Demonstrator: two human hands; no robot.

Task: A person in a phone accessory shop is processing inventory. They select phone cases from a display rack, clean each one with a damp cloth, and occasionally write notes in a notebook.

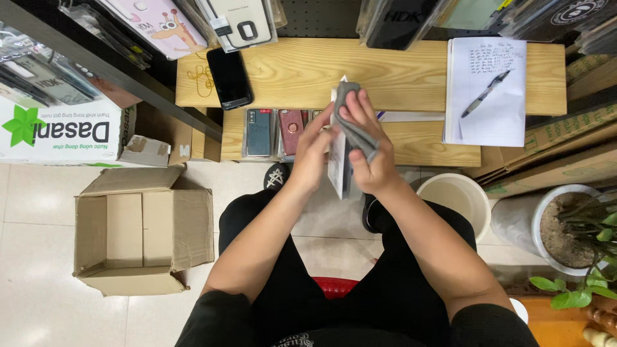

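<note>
I sit on a red stool (334, 286) with both hands raised in front of a low wooden shelf (385, 71). My right hand (369, 151) grips a grey cloth (352, 122) and presses it against a flat packaged phone case (337, 164) held edge-on. My left hand (313, 151) steadies the case from the left, fingers along its side. Beyond the hands, several packaged phone cases (276, 132) lie on the lower wooden step.
A black phone (229, 77) lies on the shelf's left end, a notepad with a pen (486, 90) on its right. An open cardboard box (143, 228) stands on the floor to the left. A white bucket (457, 196) and a potted plant (575, 234) are on the right.
</note>
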